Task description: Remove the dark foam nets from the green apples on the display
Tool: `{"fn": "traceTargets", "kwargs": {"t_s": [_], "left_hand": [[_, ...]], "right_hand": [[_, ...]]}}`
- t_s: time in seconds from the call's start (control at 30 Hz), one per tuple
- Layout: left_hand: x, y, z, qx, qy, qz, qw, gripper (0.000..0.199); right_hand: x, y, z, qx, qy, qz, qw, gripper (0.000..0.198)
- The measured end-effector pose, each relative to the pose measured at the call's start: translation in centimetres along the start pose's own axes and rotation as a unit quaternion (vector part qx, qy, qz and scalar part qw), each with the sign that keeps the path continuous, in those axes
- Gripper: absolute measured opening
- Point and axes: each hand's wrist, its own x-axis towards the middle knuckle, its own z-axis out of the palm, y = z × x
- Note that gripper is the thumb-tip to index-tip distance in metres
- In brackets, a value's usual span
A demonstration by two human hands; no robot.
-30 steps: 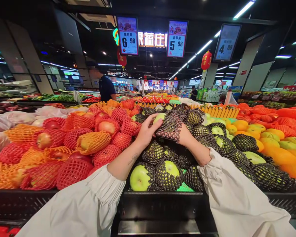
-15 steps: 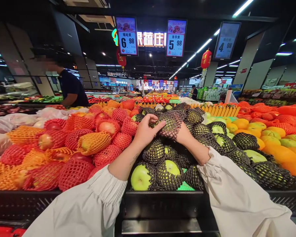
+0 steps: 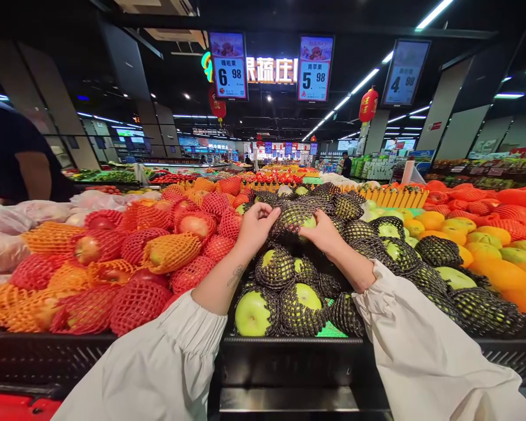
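Observation:
A green apple in a black foam net (image 3: 294, 218) is between my two hands, above the heap of green apples. My left hand (image 3: 259, 225) is at its left side, fingers curled and thumb against the net. On the other side, my right hand (image 3: 323, 233) grips it with the thumb on bare green skin at the lower right; its other fingers are mostly hidden behind. Just below lie more netted green apples (image 3: 275, 268), and one with much of its skin bare (image 3: 252, 314) sits at the front of the black crate (image 3: 289, 351).
Red apples in red and orange nets (image 3: 140, 298) are heaped to the left. Oranges (image 3: 499, 272) lie to the right. A person in dark clothing (image 3: 24, 155) stands at far left. Price screens (image 3: 316, 69) hang above.
The net, stretched thin over my right fingers before, now sits rounded on the apple with green skin showing. My right thumb has come to the front. The person in dark clothing moved left.

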Motion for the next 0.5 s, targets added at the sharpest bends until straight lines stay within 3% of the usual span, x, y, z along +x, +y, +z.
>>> {"fn": "traceTargets", "kwargs": {"t_s": [0.1, 0.17, 0.33, 0.5], "left_hand": [[0.1, -0.3, -0.3, -0.01, -0.014, 0.023, 1.0, 0.027], [0.0, -0.4, -0.5, -0.008, -0.047, 0.051, 0.998, 0.042], [-1.2, 0.4, -0.5, 0.001, -0.227, 0.077, 0.971, 0.078], [-1.9, 0.4, -0.2, 0.027, -0.24, 0.073, 0.968, 0.091]], "right_hand": [[0.0, -0.2, -0.2, -0.035, 0.018, 0.003, 0.999, 0.038], [0.1, -0.1, -0.3, -0.039, 0.015, 0.021, 0.999, 0.035], [0.6, 0.6, -0.6, 0.071, 0.009, 0.041, 0.997, 0.046], [0.5, 0.6, -0.6, 0.031, 0.023, 0.027, 0.999, 0.048]]}}
